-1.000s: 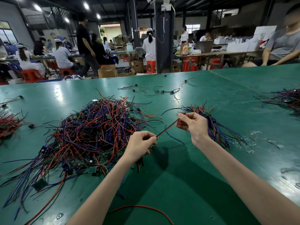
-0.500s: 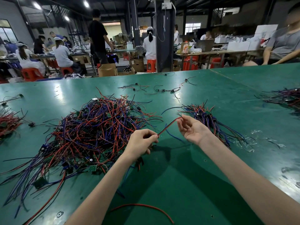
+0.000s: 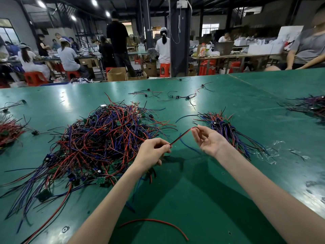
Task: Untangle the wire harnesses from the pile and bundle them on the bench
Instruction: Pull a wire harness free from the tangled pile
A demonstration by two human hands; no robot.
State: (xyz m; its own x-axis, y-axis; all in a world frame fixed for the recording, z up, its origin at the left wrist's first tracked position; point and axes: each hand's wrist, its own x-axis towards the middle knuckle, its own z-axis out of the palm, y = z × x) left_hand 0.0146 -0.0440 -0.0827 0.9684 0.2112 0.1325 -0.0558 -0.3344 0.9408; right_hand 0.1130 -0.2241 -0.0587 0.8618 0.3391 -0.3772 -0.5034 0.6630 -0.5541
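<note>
**Red-black wire [image 3: 181, 136] spanning two hands**

Centre frame: the left hand [image 3: 153, 153] pinches the wire. Its far end meets the fingertips of the palm-up right hand [image 3: 209, 141], grip unclear. On the green worktop [image 3: 193, 191], the tangled pile [image 3: 98, 138] lies left and the bundle [image 3: 226, 127] right.

The tangled pile [image 3: 98, 141] of wire harnesses is lying on the bench [image 3: 193, 199]. Just right of the pile, the left hand [image 3: 153, 152] and, farther right, the right hand [image 3: 209, 141] are holding one wire [image 3: 181, 136] between them. A smaller bundle [image 3: 226, 131] is lying right of the pile, behind the right hand. Some loose harnesses [image 3: 175, 95] are lying behind the pile, a small heap [image 3: 8, 131] far to its left, and a single cable [image 3: 154, 224] in front of it.
</note>
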